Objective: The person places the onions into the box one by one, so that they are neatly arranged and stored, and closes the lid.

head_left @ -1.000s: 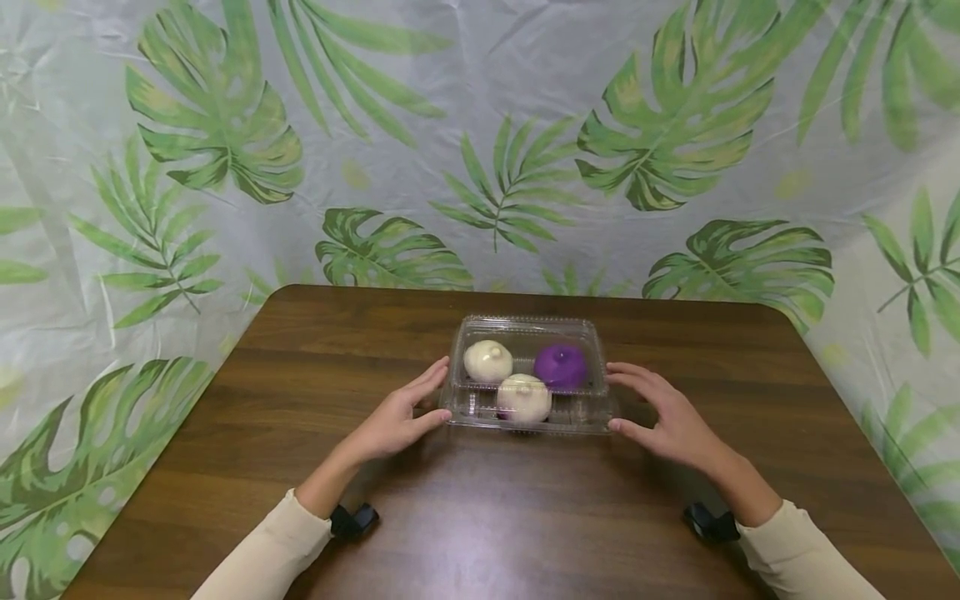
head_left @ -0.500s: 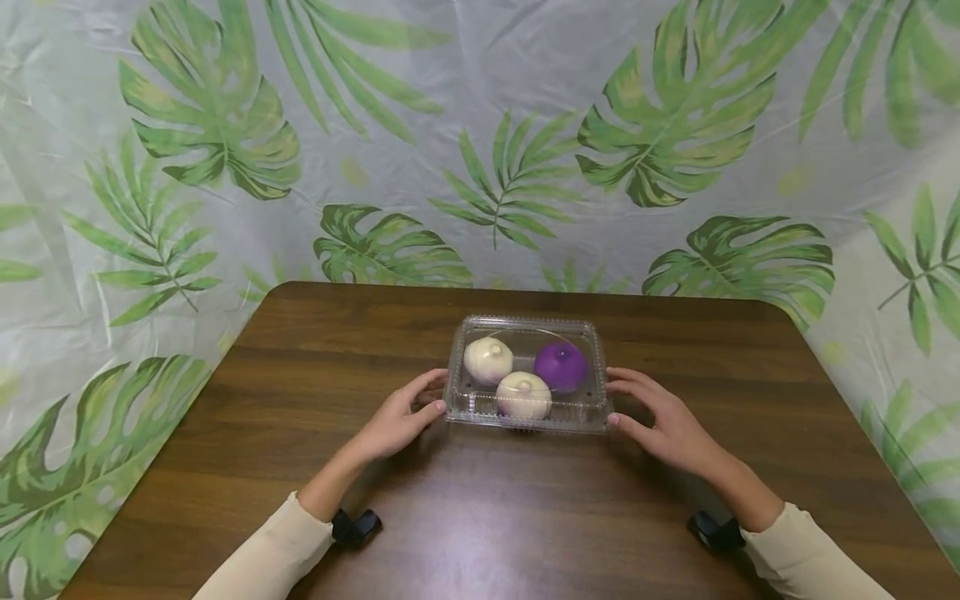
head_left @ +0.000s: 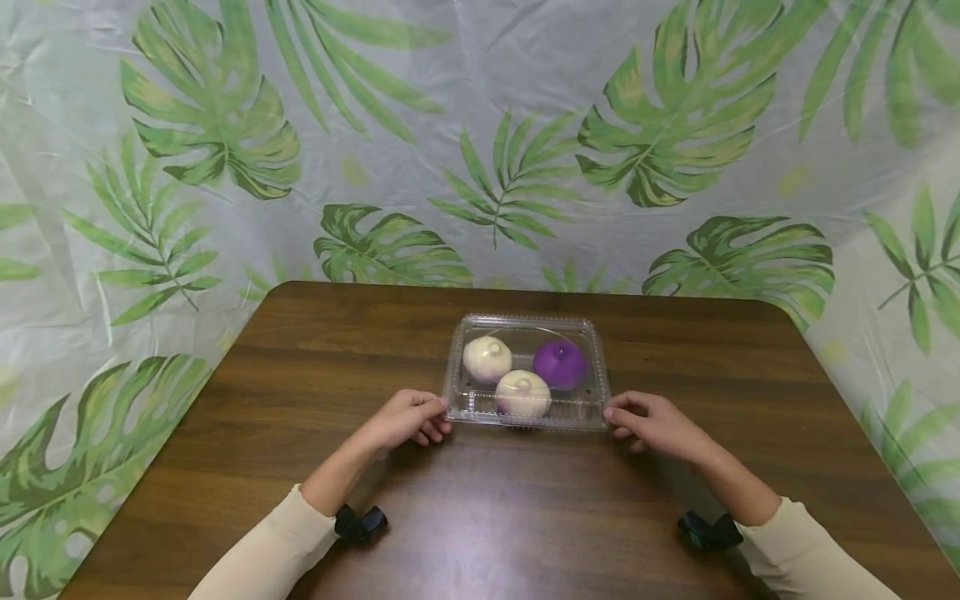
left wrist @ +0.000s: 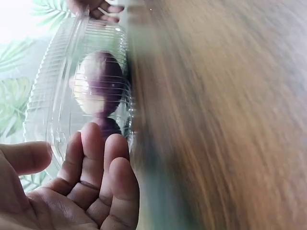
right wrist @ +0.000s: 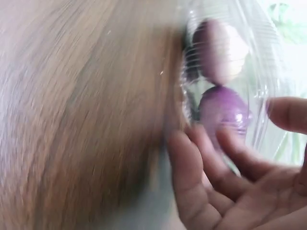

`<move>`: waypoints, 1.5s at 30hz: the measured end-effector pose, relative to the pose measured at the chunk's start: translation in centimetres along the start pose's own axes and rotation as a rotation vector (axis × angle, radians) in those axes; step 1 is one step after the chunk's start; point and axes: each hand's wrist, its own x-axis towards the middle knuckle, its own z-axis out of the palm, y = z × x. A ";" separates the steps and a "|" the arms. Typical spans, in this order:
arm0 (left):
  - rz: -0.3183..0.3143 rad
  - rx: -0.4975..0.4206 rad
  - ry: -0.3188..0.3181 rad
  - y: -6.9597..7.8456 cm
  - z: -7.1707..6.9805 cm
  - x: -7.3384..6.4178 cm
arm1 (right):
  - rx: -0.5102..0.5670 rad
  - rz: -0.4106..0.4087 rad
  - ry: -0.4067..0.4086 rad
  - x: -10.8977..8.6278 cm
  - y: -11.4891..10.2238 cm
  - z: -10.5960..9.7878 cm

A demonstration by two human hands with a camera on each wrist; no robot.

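Note:
A clear plastic clamshell container lies on the table with its lid down. Through it show two whitish, purple-tinged, turnip-like vegetables and one round purple vegetable, exact kind unclear. My left hand pinches the container's rim at the near left corner. At the near right corner my right hand pinches the rim likewise. In the left wrist view, the left hand has its thumb above the rim and curled fingers below. The right wrist view is blurred; the right hand's fingers curl beside the container wall.
The dark brown wooden table extends on all sides of the container. Behind it hangs a pale curtain printed with green leaves. Black straps with small devices sit on both wrists, by the cream sleeves.
The container's lid has come down at its front. Both hands have slid from the container's sides toward its near corners, and their fingers have curled in on the rim.

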 end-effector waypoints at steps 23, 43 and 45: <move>-0.035 -0.228 -0.051 -0.1 1.2 0.1 | 0.288 0.055 -0.234 0.1 0.1 0.1; -0.030 -0.481 0.129 -0.7 2.8 0.7 | 0.409 0.094 -0.165 0.4 -0.3 0.7; -0.033 -0.494 0.150 -0.7 3.0 0.7 | 0.398 0.095 -0.149 0.6 -0.3 0.8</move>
